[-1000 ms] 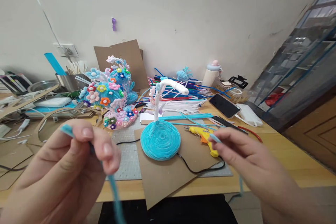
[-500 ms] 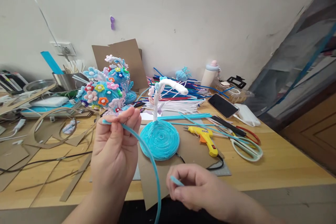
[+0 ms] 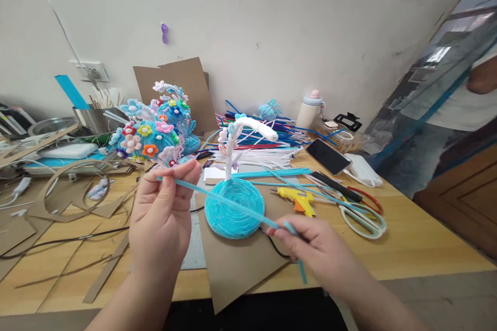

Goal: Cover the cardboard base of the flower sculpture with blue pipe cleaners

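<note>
A light-blue pipe cleaner (image 3: 229,201) is stretched slantwise between my two hands. My left hand (image 3: 165,217) pinches its upper end between thumb and fingers. Lower and to the right, my right hand (image 3: 306,243) closes on the other stretch, and a short blue tail hangs below the fingers. Behind the strand lies a round blue coiled base (image 3: 236,222), with a white wrapped stem (image 3: 230,158) rising from it and bending right at the top. Small pink and blue flowers sit along that stem. Partly behind my right hand is a yellow glue gun (image 3: 298,196).
Scissors (image 3: 365,222), a phone (image 3: 328,156) and a bottle (image 3: 309,109) are at the right. Colourful pipe-cleaner flowers (image 3: 149,137) and cut cardboard (image 3: 50,191) occupy the left. Under the base lies a cardboard sheet (image 3: 233,274). A person (image 3: 446,93) stands beyond the table.
My right hand has moved up and right and taken hold farther along the pipe cleaner, which was a hanging curve and is now straight. A person has come into view at the right.
</note>
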`<state>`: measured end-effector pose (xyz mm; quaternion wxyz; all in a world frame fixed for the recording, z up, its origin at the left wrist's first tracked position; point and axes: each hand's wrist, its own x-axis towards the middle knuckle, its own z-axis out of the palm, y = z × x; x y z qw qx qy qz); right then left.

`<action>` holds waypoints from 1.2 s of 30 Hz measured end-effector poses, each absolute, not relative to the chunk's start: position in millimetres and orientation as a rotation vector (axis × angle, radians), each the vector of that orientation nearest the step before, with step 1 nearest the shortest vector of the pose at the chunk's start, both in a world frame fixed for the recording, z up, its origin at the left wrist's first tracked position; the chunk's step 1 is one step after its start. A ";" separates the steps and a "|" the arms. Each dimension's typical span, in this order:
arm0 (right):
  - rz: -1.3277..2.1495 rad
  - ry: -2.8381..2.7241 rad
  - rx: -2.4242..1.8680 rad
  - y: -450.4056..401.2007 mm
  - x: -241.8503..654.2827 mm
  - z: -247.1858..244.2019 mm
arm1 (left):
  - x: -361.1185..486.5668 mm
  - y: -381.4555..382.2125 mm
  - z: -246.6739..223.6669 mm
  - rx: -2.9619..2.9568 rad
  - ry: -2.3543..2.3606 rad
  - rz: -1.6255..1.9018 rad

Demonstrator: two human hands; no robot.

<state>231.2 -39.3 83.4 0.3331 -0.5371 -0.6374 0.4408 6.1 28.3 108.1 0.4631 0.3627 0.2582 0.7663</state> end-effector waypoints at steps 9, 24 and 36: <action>0.252 -1.660 -2.268 47.1 346.9 83.4 | -21.1 38.1 72.4 0.858 1.001 1.620; 0.634 -1.928 -1.782 28.4 256.8 54.2 | -29.2 42.6 45.4 1.447 1.324 1.260; 0.923 -1.817 -1.664 16.9 219.2 13.2 | -22.6 52.6 2.8 2.150 1.357 0.828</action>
